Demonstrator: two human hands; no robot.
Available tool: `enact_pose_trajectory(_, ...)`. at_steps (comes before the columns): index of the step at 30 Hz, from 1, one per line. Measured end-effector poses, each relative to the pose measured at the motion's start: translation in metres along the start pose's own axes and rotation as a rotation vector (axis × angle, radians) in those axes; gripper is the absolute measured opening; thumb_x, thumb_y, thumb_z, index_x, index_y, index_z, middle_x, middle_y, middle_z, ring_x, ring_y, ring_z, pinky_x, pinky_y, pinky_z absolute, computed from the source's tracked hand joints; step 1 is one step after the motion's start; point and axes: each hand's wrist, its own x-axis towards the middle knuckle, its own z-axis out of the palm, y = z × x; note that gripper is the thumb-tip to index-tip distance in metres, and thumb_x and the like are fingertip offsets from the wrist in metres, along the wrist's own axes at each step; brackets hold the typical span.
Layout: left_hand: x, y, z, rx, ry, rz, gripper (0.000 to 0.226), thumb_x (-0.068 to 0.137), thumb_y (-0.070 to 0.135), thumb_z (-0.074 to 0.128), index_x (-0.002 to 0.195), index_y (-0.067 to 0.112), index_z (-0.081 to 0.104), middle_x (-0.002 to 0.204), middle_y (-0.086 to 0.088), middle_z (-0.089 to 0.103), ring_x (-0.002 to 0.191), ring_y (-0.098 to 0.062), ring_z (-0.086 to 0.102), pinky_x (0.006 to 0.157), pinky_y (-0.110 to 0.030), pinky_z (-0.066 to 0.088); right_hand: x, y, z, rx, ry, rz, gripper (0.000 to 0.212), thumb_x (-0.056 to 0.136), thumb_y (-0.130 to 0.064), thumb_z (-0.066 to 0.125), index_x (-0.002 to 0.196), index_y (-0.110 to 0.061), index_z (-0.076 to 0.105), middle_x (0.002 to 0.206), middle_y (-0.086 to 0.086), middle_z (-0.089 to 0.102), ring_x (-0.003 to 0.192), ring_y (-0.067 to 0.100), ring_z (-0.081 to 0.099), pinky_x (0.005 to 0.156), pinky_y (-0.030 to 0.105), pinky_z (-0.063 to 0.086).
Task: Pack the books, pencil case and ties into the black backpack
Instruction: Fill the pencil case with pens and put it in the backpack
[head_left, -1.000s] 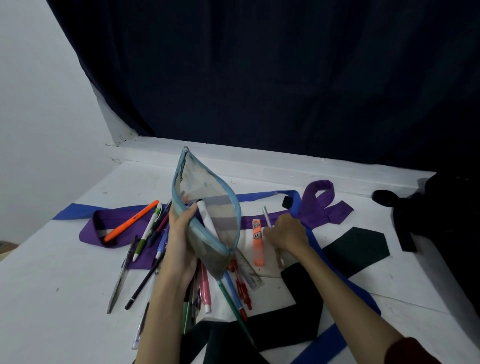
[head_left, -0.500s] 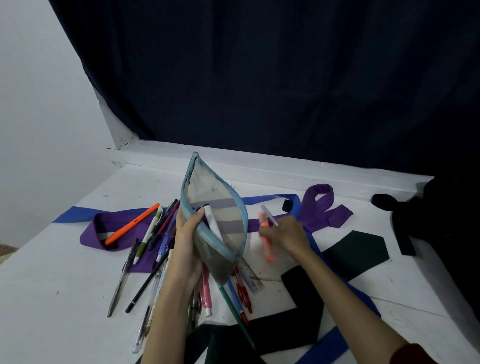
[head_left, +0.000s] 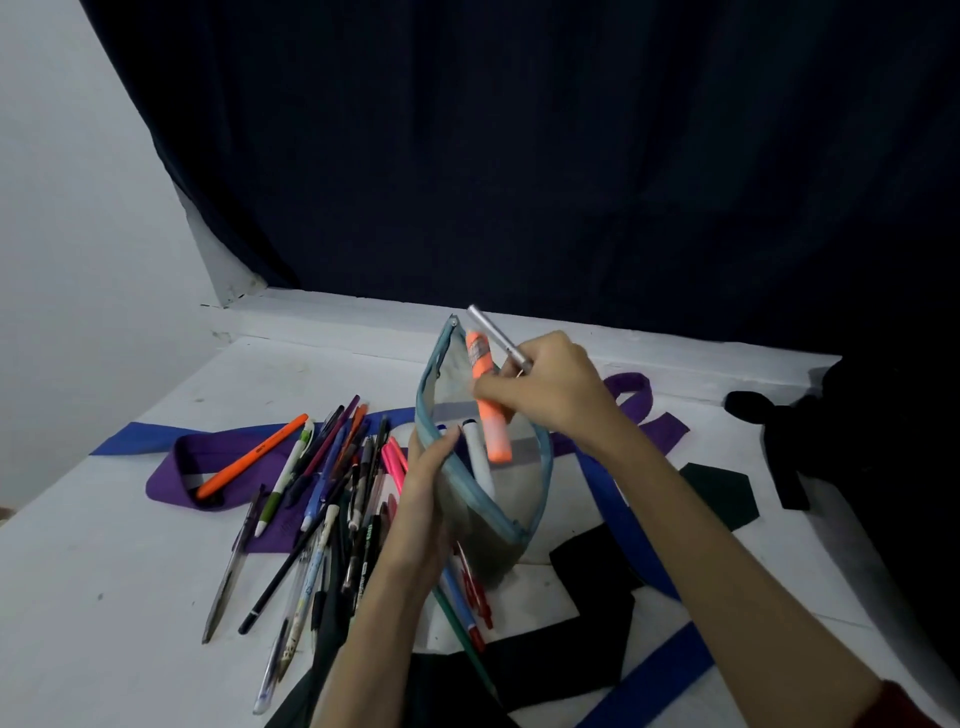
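Over the pencil case (head_left: 483, 467), right hand (head_left: 550, 387) grips orange highlighter (head_left: 488, 410).

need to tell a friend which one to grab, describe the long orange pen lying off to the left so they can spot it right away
Start at the white table and find the purple tie spread across its left side. The orange pen lies slanted on that tie, at the far left edge of the scattered pens. It is the only long all-orange one, set apart from the bunch.
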Motion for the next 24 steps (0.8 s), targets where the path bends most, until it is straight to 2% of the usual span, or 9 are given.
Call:
enact_pose_trajectory(2,0.001,-0.002,0.001,0.006,-0.002,0.007,0.071,0.074,0.047,0.066,0.136,0.017,0.049,0.126,-0.018,0.06,0.118,-0.035,0.057,0.091,-0.043,0.049,0.003,0.006,0.007,-0.128,-0.006,0.013,0.024,0.074,-0.032,0.072,0.072,-0.01,0.061,0.068,0.003,0.059,0.066,0.019,0.055,0.062,0.033,0.047)
enact_pose_trajectory(6,0.001,-0.002,0.002,0.023,-0.005,0.003,0.076,0.071,0.048,0.066,0.137,0.016,0.046,0.126,-0.018,0.06,0.115,-0.031,0.059,0.081,-0.037,0.052,0.005,0.014,0.02,-0.259,-0.042,0.019,0.034,0.077,-0.044,0.068,0.08,-0.012,0.057,0.079,0.004,0.06,0.076,0.022,0.058,0.065,0.032,0.048)
enact_pose_trajectory(10,0.002,-0.003,0.001,-0.005,0.004,0.009,0.078,0.069,0.048,0.07,0.137,0.018,0.048,0.129,-0.017,0.058,0.117,-0.031,0.058,0.095,-0.044,0.05,0.002,0.009,0.016,-0.13,-0.064,0.017,0.023,0.084,-0.025,0.059,0.098,-0.008,0.055,0.086,0.007,0.06,0.08,0.026,0.057,0.064,0.03,0.045)
enact_pose_trajectory(13,0.002,-0.003,0.001,-0.029,0.003,0.019,0.076,0.072,0.044,0.069,0.138,0.014,0.045,0.129,-0.02,0.058,0.117,-0.034,0.058,0.089,-0.04,0.053,0.001,0.005,0.017,-0.064,-0.158,0.049,0.021,0.086,-0.011,0.051,0.106,-0.004,0.051,0.097,0.018,0.064,0.076,0.029,0.06,0.064,0.038,0.053)
enact_pose_trajectory(16,0.001,-0.004,0.001,-0.038,0.005,0.026,0.069,0.078,0.04,0.063,0.139,0.011,0.044,0.127,-0.022,0.059,0.116,-0.035,0.058,0.086,-0.037,0.055,-0.001,0.003,0.022,-0.122,-0.206,0.061,0.03,0.085,-0.003,0.05,0.114,0.001,0.052,0.101,0.023,0.065,0.082,0.035,0.066,0.074,0.048,0.057)
enact_pose_trajectory(18,0.001,-0.003,0.002,-0.047,0.011,0.021,0.068,0.079,0.038,0.061,0.138,0.009,0.044,0.125,-0.023,0.06,0.113,-0.035,0.06,0.078,-0.035,0.056,-0.002,0.003,0.025,-0.193,-0.23,0.049,0.032,0.087,-0.006,0.052,0.118,0.001,0.052,0.107,0.02,0.063,0.092,0.031,0.063,0.082,0.043,0.053)
enact_pose_trajectory(21,-0.001,-0.001,0.002,-0.055,0.025,-0.003,0.068,0.078,0.037,0.062,0.138,0.009,0.046,0.122,-0.021,0.062,0.105,-0.031,0.064,0.071,-0.032,0.055,-0.001,0.006,0.025,-0.172,-0.236,0.02,0.027,0.088,-0.008,0.051,0.114,-0.005,0.058,0.108,0.014,0.061,0.096,0.026,0.06,0.084,0.038,0.05)
enact_pose_trajectory(23,-0.001,-0.001,0.0,-0.079,0.034,-0.019,0.063,0.082,0.034,0.063,0.137,0.009,0.047,0.115,-0.017,0.065,0.094,-0.026,0.068,0.065,-0.03,0.055,0.002,0.011,0.017,-0.003,-0.175,0.01,0.018,0.088,-0.005,0.051,0.101,-0.006,0.064,0.096,0.013,0.067,0.085,0.023,0.065,0.078,0.033,0.055)
enact_pose_trajectory(24,-0.001,0.0,-0.002,-0.091,0.035,-0.031,0.06,0.084,0.033,0.062,0.137,0.01,0.048,0.113,-0.016,0.066,0.09,-0.024,0.068,0.062,-0.03,0.055,0.005,0.013,0.01,0.096,-0.126,0.017,0.015,0.089,-0.004,0.051,0.095,-0.004,0.065,0.088,0.013,0.069,0.073,0.02,0.066,0.07,0.027,0.056)
